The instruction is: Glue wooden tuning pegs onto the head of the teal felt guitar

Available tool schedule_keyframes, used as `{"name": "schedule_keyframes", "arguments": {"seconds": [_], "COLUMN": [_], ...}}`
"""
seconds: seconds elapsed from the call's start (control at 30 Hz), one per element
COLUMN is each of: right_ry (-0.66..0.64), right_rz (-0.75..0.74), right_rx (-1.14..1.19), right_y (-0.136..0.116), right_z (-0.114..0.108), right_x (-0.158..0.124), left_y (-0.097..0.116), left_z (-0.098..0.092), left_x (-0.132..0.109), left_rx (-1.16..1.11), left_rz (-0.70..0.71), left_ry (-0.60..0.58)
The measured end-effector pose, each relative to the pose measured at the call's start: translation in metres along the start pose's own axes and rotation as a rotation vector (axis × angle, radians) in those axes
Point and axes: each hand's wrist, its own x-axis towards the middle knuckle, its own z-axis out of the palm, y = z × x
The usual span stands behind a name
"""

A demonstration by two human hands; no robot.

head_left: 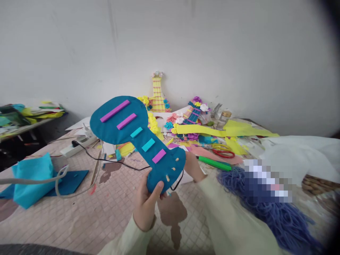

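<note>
My left hand (145,209) pinches the teal felt guitar (124,137) by its bottom end, right hand (193,166) props it from behind (those fingers hidden, can't tell), tipped up off the surface (114,205) so the strips face me, yellow guitar (158,95) behind.

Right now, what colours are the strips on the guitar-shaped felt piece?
Three purple strips, two turquoise strips, on the teal felt piece; head view.

The table (79,212) before me wore a pink checked cover with brown stains. On it lay a white power strip (77,146), a black cable (114,161), loose teal sheets (32,180), a green marker (215,163), red scissors (223,153) and a heap of blue yarn (281,219).
</note>
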Motion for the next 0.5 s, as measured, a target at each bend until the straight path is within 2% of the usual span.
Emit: {"name": "schedule_keyframes", "arguments": {"seconds": [0.07,0.1,0.17,0.2,0.27,0.37,0.43,0.5], "right_ry": [-0.050,-0.114,-0.255,-0.255,-0.190,-0.051,0.060,0.190], "right_rz": [-0.023,-0.034,-0.076,-0.059,0.000,0.063,0.063,0.072], "right_rx": [0.045,0.090,0.301,0.372,0.462,0.495,0.541,0.634], "right_y": [-0.004,-0.006,-0.007,-0.007,-0.003,0.008,0.015,0.017], "right_z": [-0.010,-0.013,-0.013,-0.011,-0.006,-0.009,-0.022,-0.045], "right_x": [-0.031,-0.048,-0.080,-0.093,-0.110,-0.116,-0.113,-0.108], "left_y": [-0.004,-0.007,-0.014,-0.017,-0.023,-0.027,-0.027,-0.027], "left_z": [0.009,0.013,0.023,0.027,0.034,0.035,0.029,0.018], "left_x": [-0.001,-0.003,-0.006,-0.008,-0.013,-0.022,-0.028,-0.036], "left_rx": [-0.015,-0.023,-0.038,-0.044,-0.033,0.019,0.036,0.037], "left_rz": [-0.004,-0.014,-0.048,-0.068,-0.099,-0.112,-0.102,-0.100], "left_ry": [-0.002,0.007,0.041,0.050,0.025,-0.121,-0.209,-0.272]}}
